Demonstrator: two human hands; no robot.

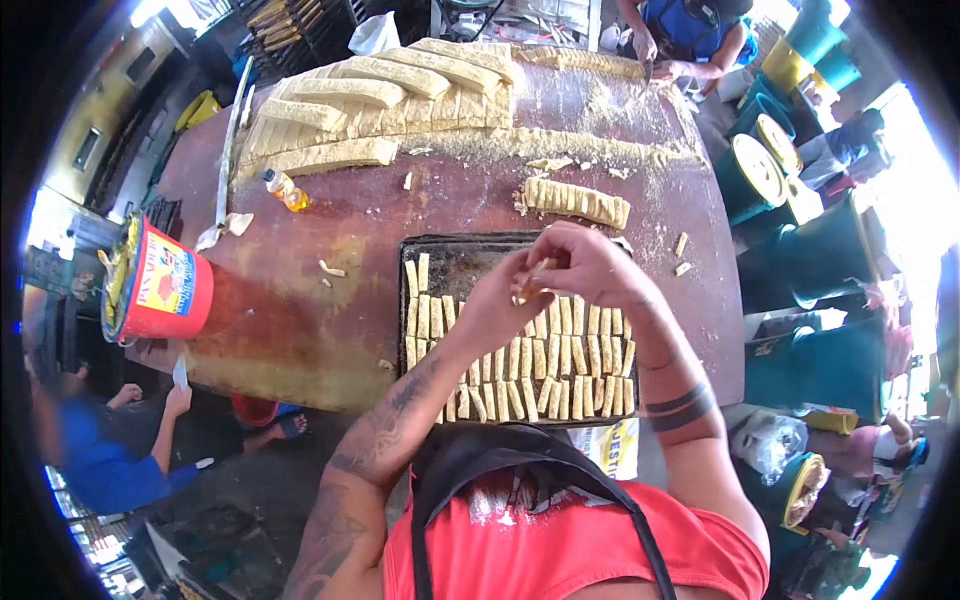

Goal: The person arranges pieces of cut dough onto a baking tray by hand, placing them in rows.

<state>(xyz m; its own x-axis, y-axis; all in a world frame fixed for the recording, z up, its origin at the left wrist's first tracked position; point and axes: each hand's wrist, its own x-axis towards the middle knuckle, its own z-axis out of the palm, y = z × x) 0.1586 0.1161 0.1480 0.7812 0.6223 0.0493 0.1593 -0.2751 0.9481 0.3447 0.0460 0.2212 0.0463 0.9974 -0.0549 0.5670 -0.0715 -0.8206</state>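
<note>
Both my hands meet above the upper part of a dark baking tray [470, 262]. My left hand [500, 300] has its fingers curled in, and my right hand [585, 262] pinches close against it. A pale bit of dough shows between the fingers; most of it is hidden. Rows of short dough sticks [527, 398] fill the tray's lower part, and two more stand at its upper left. Just beyond the tray lies a sliced dough log [577, 203].
Long dough strips [370, 90] are heaped at the table's far side. A red bucket [180, 290] and a small bottle [286, 190] stand to the left. One co-worker [690, 40] handles dough at the far right; another person [110, 440] is at lower left.
</note>
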